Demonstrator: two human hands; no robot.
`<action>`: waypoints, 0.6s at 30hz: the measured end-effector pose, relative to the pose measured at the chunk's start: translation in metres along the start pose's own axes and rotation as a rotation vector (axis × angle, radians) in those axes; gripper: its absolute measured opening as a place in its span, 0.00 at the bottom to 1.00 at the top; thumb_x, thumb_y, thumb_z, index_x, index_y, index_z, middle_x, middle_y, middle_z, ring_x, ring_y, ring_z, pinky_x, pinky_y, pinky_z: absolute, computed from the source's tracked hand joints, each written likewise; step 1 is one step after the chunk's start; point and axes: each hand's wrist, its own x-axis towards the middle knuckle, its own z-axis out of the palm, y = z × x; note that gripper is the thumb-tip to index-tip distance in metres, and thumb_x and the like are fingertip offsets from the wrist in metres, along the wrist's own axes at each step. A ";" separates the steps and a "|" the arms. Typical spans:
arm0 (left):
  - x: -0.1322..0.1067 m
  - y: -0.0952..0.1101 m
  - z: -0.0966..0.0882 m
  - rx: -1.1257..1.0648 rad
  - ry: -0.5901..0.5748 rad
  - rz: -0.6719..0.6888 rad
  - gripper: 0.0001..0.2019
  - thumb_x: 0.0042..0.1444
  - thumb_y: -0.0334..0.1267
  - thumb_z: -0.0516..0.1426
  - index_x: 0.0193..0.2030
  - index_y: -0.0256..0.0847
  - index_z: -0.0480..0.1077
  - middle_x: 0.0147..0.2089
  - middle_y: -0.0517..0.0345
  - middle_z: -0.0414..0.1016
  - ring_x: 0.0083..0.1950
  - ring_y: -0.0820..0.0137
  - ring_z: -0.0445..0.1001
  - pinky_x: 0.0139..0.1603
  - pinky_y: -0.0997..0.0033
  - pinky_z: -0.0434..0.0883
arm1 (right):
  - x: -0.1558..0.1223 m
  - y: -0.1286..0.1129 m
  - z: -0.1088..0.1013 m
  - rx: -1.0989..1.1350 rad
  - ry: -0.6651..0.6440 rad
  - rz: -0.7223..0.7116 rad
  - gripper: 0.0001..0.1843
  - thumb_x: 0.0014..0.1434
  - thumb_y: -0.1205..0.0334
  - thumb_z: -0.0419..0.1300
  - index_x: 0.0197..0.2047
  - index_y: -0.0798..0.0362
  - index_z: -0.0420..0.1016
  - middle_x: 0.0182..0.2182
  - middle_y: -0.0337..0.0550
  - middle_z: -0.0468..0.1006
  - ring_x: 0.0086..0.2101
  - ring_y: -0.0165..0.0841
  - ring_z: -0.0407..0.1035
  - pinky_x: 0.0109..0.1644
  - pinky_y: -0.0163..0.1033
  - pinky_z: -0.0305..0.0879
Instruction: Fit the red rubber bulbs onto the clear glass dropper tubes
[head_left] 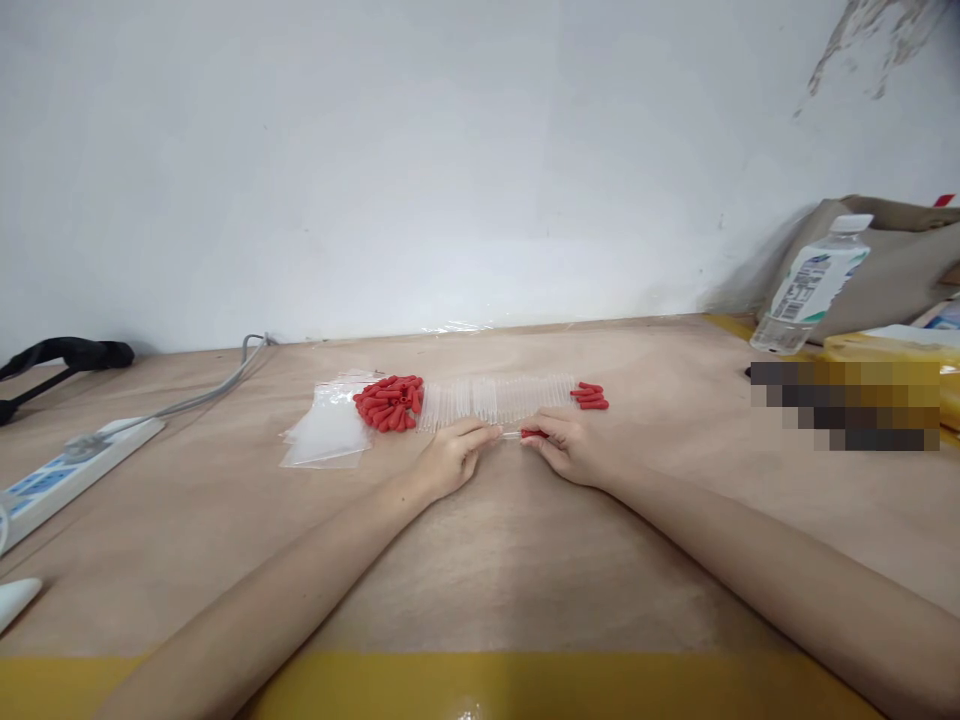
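My left hand [453, 455] pinches a thin clear dropper tube [511, 435], whose free end points right. Closed around a red rubber bulb [531, 433], my right hand [570, 445] meets it at that end; whether the tube sits inside the bulb I cannot tell. Just beyond my hands lies a long row of clear dropper tubes [495, 397] side by side. A heap of red rubber bulbs [390, 402] is at the row's left end. Several red bulbs [591, 396] lie stacked at its right end, perhaps on tubes.
Clear plastic bags [326, 430] lie left of the heap. Farther left are a white power strip [90, 465] with a grey cable and a black object [67, 355]. At right, a tilted water bottle [814, 285] leans by a grey bag [892, 270] and yellow packaging [885, 350].
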 end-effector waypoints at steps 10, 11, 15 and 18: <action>-0.002 0.002 0.002 0.162 -0.012 0.132 0.17 0.55 0.23 0.44 0.47 0.36 0.68 0.36 0.50 0.72 0.37 0.70 0.71 0.37 0.69 0.72 | 0.001 -0.001 0.000 -0.167 -0.128 -0.078 0.10 0.59 0.62 0.50 0.38 0.55 0.71 0.29 0.45 0.73 0.30 0.33 0.67 0.32 0.36 0.61; -0.002 0.002 0.003 0.152 0.004 0.105 0.16 0.56 0.24 0.45 0.47 0.37 0.68 0.37 0.50 0.72 0.38 0.70 0.71 0.37 0.69 0.72 | 0.001 0.001 0.000 -0.130 -0.116 -0.049 0.10 0.59 0.62 0.50 0.38 0.55 0.71 0.29 0.45 0.74 0.30 0.32 0.67 0.33 0.36 0.62; -0.001 0.001 0.005 0.073 0.036 0.008 0.12 0.59 0.31 0.48 0.47 0.38 0.68 0.37 0.51 0.72 0.38 0.70 0.71 0.38 0.69 0.72 | 0.002 0.006 -0.003 0.028 -0.080 0.059 0.09 0.58 0.63 0.53 0.41 0.52 0.71 0.34 0.44 0.76 0.34 0.31 0.70 0.36 0.36 0.65; 0.000 0.000 0.004 0.048 0.031 -0.008 0.11 0.59 0.33 0.48 0.46 0.37 0.68 0.39 0.51 0.72 0.39 0.70 0.71 0.39 0.70 0.71 | 0.001 0.009 -0.006 0.072 -0.078 0.107 0.08 0.56 0.64 0.54 0.40 0.52 0.71 0.35 0.43 0.76 0.33 0.31 0.70 0.36 0.36 0.66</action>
